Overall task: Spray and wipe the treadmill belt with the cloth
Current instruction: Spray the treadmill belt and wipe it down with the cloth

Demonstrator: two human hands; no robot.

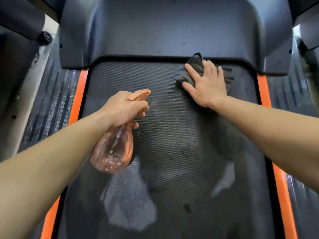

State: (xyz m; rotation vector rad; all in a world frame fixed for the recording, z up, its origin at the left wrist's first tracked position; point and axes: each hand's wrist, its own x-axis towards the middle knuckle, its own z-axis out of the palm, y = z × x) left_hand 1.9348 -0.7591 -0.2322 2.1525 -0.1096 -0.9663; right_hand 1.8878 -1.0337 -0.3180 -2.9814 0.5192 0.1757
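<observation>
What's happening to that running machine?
A person is cleaning a treadmill. The left hand grips a pink spray bottle above the belt, nozzle pointing forward. The right hand presses a dark cloth flat on the belt's front right corner, just below the dark cover.

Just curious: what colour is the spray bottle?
The bottle is translucent peach-orange, trigger included, seen clearly in the head view.
</observation>
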